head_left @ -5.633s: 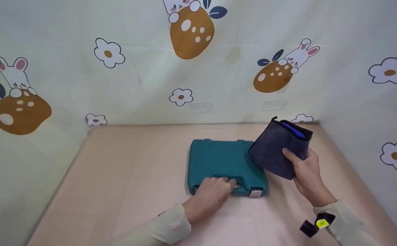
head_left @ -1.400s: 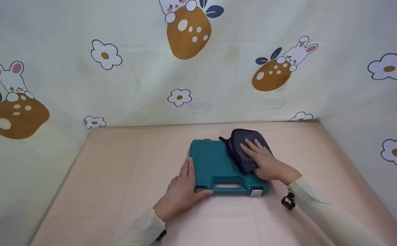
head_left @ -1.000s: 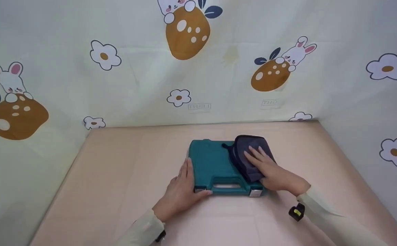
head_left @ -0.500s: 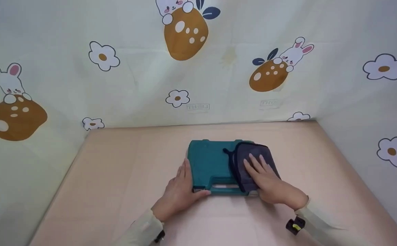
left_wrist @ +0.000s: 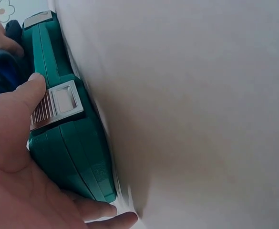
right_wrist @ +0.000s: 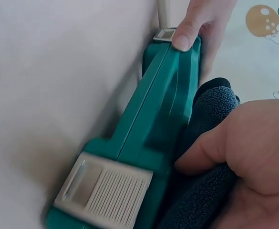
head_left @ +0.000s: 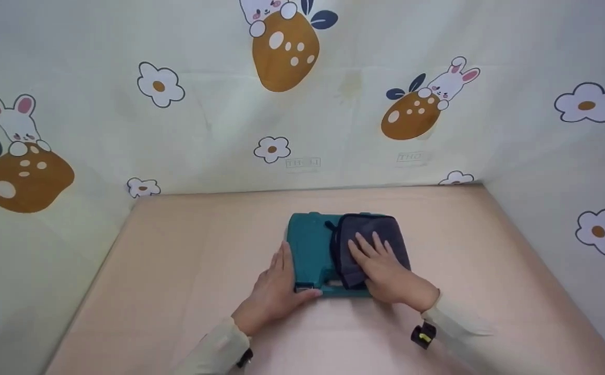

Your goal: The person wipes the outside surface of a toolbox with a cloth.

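Note:
A teal plastic carry case [head_left: 310, 245] lies flat on the table, its handle and silver latches towards me. My left hand [head_left: 273, 291] braces its near left corner, straight fingers along the side and thumb by a latch [left_wrist: 58, 105]. Spread over the case's right part is a folded dark grey-blue microfibre cloth [head_left: 352, 234] with black edging and a small loop. My right hand [head_left: 385, 271] rests on this cloth with fingers spread. In the right wrist view, its thumb presses the fluffy cloth [right_wrist: 196, 200] beside the case handle [right_wrist: 141, 105]. The right latch is hidden in the head view.
The table [head_left: 187, 250] has a pale pinkish cover and meets a printed curtain [head_left: 208, 104] with rabbits, fruit and flowers at the back and sides. A small black device [head_left: 423, 335] is strapped at the right wrist.
Earlier my left hand gripped the handle and my right held the cloth up. Now the cloth is on the case; it slid towards me, then left. My left hand stays at the corner.

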Tool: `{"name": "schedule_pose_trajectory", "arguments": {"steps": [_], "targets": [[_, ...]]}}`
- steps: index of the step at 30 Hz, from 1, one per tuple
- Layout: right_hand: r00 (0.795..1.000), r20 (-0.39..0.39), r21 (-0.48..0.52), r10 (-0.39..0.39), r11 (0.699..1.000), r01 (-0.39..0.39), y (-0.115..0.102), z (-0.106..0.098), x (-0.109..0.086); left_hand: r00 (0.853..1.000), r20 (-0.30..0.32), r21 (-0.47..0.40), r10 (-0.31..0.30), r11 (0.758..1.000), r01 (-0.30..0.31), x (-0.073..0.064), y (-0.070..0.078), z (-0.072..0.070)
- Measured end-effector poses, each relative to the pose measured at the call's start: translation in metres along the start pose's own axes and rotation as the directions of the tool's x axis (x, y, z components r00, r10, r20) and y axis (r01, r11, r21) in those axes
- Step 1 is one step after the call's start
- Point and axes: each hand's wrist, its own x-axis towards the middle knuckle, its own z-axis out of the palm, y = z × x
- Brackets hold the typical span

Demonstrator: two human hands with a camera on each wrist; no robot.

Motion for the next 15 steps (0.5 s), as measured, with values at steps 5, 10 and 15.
{"name": "schedule_pose_trajectory", "arguments": {"steps": [5,10,15], "targets": [[0.999,0.001,0.01,-0.045,0.999,0.045,-0.011,0.004,0.017,1.0,0.018,-0.017,-0.003,1.0,0.003,0.001,0.0,-0.001],[0.998,-0.01,0.018,-0.062,0.998,0.062,-0.022,0.009,0.032,0.999,0.034,-0.024,0.014,1.0,-0.013,0.0,0.0,-0.005],[0.996,-0.013,0.022,-0.094,0.995,0.094,-0.033,0.014,0.042,0.997,0.056,-0.034,0.045,0.998,-0.043,-0.001,-0.002,-0.009]]}}
